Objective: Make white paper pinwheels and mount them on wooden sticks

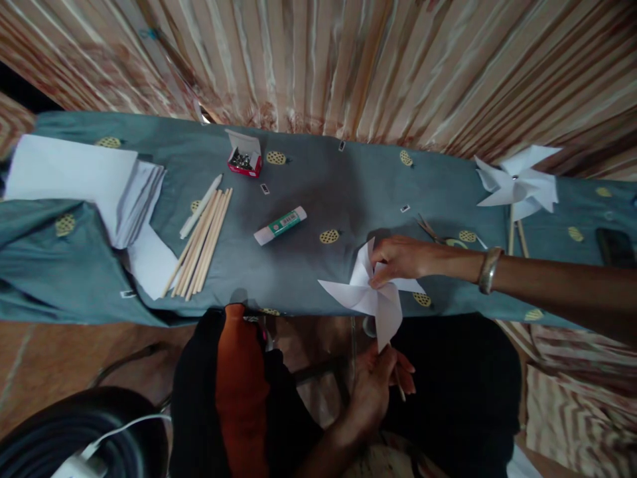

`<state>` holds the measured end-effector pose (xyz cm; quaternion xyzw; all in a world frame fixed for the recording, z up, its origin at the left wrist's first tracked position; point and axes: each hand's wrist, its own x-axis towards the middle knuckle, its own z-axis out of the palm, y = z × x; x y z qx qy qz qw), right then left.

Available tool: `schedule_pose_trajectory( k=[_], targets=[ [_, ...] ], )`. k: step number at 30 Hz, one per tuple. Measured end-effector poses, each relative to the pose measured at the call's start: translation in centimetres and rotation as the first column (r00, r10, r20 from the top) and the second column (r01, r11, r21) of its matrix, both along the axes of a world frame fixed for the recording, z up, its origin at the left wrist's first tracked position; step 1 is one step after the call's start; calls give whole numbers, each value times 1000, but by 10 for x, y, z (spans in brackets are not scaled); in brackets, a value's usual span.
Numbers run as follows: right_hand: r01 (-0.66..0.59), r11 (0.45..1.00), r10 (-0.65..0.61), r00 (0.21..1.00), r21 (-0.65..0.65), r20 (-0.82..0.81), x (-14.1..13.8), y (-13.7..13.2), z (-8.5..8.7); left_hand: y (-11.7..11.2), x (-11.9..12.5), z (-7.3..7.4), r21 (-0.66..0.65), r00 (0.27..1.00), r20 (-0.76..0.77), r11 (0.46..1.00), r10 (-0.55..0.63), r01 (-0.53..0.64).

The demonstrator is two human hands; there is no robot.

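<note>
A white paper pinwheel [365, 299] is in front of me at the near edge of the table, its pointed blades spread. My right hand [398, 257], with a metal bangle at the wrist, reaches in from the right and pinches the pinwheel near its centre. Below the table edge, my left hand [378, 375] is closed around the pinwheel's thin wooden stick [401, 386], whose lower end pokes out past the fingers. The pinwheel's centre is hidden behind my right fingers.
Several wooden sticks [204, 245] lie by a white pen-like tube [200, 207] and stacked paper [74, 169]. Further in are a red box of pins [243, 159] and a glue stick [281, 226]. Scissors [432, 232], another pinwheel [520, 179] and a phone [616, 247] are right.
</note>
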<state>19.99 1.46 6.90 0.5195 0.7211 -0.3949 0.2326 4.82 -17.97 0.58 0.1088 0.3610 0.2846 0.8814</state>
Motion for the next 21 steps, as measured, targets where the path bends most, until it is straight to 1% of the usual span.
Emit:
schedule_pose_trajectory(
  k=[3,7,10,12,14,16,21],
  targets=[
    [25,1000,-25,999,-3,-21,2,-2,0,2,-3,2,5,1000,4,1000,-4,4],
    [42,998,-41,999,49,-25,3,-5,0,4,-10,3,-2,1000,6,1000,18,-18],
    [32,997,-29,999,75,-35,4,-7,1,4,-15,3,24,999,-2,999,35,-35],
    [51,995,-47,998,84,-44,6,-9,2,4,-17,2,50,999,-18,998,37,-36],
    [117,990,-109,990,79,-92,9,-13,4,4,-19,1,77,999,-31,996,41,-38],
    [207,977,-198,969,51,-147,13,-19,7,4,-19,1,103,998,-37,994,47,-43],
    [387,921,-380,879,-33,-288,20,-34,10,7,-22,5,152,998,-36,988,43,-37]
  ],
)
